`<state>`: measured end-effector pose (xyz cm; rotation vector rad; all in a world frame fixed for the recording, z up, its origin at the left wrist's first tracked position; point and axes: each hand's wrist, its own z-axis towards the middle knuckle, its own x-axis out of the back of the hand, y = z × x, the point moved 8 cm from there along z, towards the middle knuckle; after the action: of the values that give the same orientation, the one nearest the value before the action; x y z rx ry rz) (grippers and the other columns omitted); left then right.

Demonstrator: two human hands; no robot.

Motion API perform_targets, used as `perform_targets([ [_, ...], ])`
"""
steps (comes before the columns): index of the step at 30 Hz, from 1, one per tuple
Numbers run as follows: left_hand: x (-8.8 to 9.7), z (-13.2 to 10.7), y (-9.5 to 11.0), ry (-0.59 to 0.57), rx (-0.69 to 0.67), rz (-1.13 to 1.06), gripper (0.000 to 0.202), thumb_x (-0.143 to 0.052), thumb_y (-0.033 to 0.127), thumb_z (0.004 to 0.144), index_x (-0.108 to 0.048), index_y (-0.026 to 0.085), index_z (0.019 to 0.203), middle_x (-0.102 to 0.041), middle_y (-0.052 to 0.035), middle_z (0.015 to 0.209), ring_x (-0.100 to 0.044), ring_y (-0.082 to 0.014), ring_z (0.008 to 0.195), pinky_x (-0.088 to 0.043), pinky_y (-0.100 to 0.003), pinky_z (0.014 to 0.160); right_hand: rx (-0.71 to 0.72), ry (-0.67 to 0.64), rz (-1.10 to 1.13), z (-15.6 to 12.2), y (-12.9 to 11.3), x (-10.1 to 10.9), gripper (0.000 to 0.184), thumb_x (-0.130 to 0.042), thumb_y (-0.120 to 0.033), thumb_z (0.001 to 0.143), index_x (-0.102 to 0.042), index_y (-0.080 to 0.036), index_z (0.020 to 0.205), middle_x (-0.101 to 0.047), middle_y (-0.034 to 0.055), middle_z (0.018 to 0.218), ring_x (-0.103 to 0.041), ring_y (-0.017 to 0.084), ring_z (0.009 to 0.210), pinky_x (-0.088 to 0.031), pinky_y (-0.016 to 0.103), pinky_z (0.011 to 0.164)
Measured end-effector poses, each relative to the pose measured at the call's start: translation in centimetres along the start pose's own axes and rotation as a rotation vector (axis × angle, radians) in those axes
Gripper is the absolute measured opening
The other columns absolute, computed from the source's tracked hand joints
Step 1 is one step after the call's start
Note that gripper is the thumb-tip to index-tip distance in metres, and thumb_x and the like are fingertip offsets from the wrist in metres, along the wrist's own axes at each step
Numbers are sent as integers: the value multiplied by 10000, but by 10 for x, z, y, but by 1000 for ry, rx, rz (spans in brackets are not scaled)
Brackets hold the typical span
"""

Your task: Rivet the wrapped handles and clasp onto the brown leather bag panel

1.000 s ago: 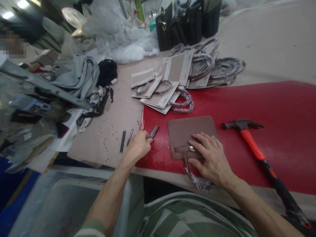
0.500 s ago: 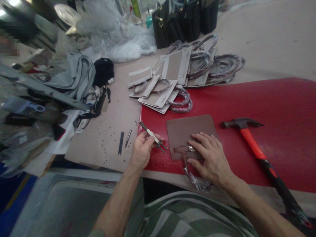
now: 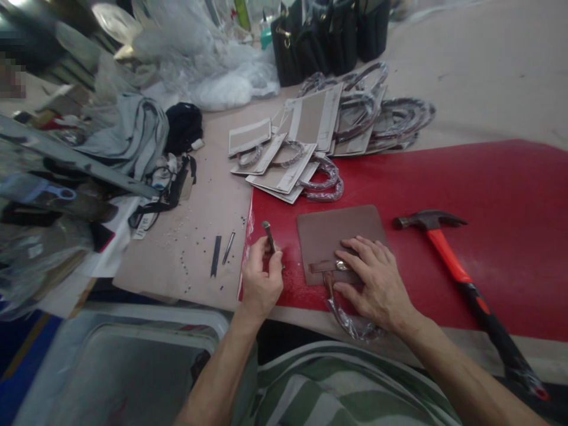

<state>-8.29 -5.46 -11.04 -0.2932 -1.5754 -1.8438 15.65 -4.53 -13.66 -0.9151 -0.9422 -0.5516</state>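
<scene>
Upright over the red mat, a slim metal punch [image 3: 269,235] is pinched in the fingers of my left hand [image 3: 262,283]. Its lower end is mostly hidden by the fingers. My right hand [image 3: 377,283] lies flat on a brown leather panel [image 3: 339,228], fingers apart, pressing its right side. Along the panel's near edge runs a short leather strap [image 3: 322,267], with a shiny metal piece [image 3: 341,265] beside my right index finger. A plastic-wrapped handle [image 3: 341,316] hangs from there toward me, over the mat's near edge.
A claw hammer [image 3: 452,260] lies on the red mat [image 3: 497,189] at right. Left of the mat are two thin metal tools [image 3: 215,255] and scattered small bits. Stacked panels with wrapped handles [image 3: 310,118], black bags [image 3: 328,44] and plastic wrap [image 3: 213,65] sit farther back.
My left hand has turned the punch from a slant to nearly upright; its white middle and pronged end, visible before, are now covered by the fingers. My right hand stays on the panel.
</scene>
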Motion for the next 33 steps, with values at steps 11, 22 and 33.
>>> perform_targets([
  [11, -29, 10, 24, -292, -111, 844, 179, -493, 119, 936, -645, 134, 1031, -660, -162, 1021, -635, -323, 987, -498, -445, 864, 56, -33, 32, 2, -7, 2, 234, -629, -336, 899, -605, -219, 1100, -605, 129, 1338, -435, 359, 1344, -323, 612, 1110],
  [22, -53, -50, -1, -306, 769, -356, 137, -649, 203, 863, -625, 132, 977, -685, -38, 735, -666, -158, 598, -483, -222, 474, 79, -22, 93, -16, -9, 16, 162, -654, -238, 867, -497, -223, 904, -599, 69, 896, -505, 244, 833, -399, 365, 732],
  [33, -81, -39, 5, -571, 577, -272, 320, -654, 413, 840, -588, 178, 632, -505, 43, 420, -443, -91, 338, -267, -186, 350, 77, 81, 121, -25, -32, 55, 365, -616, -187, 850, -552, -195, 1209, -624, 154, 1236, -547, 333, 1144, -442, 525, 979],
])
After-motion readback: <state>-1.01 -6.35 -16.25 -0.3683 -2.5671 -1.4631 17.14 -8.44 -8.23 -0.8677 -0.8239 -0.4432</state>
